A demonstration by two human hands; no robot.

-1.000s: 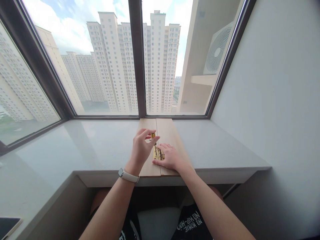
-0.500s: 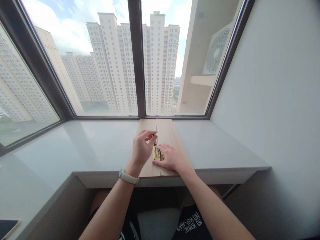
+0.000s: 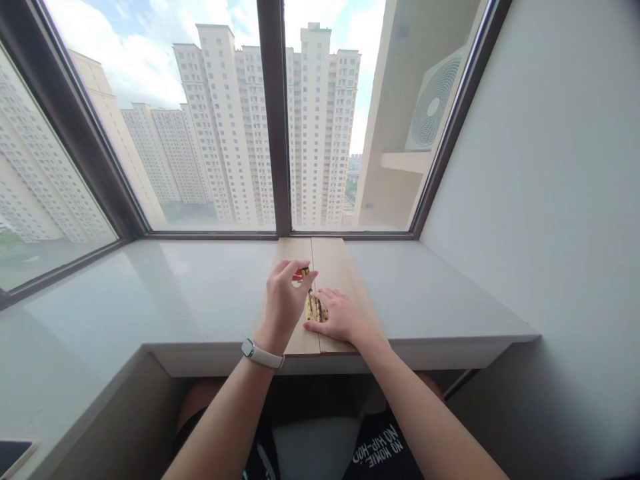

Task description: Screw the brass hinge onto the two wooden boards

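My left hand (image 3: 286, 288), with a watch (image 3: 261, 355) on its wrist, pinches the red, yellow and black handle of a small screwdriver (image 3: 305, 273) between thumb and fingers. The screwdriver points down at the far end of a brass-coloured hinge (image 3: 314, 311); whether its tip sits in a screw is too small to tell. The hinge lies across the seam of two pale wooden boards (image 3: 334, 257). My right hand (image 3: 341, 316) grips the hinge from the right, thumb at the near edge and fingers at the far edge, covering part of it.
The boards lie side by side on a white sill counter (image 3: 200, 293), reaching from its front edge to the window frame (image 3: 283, 133). A white wall (image 3: 540, 200) rises on the right. At the lower left corner lies a dark flat object (image 3: 15, 457).
My left hand has turned slightly at the wrist, and its fingers have shifted around the screwdriver handle. My right hand and the hinge have stayed in place.
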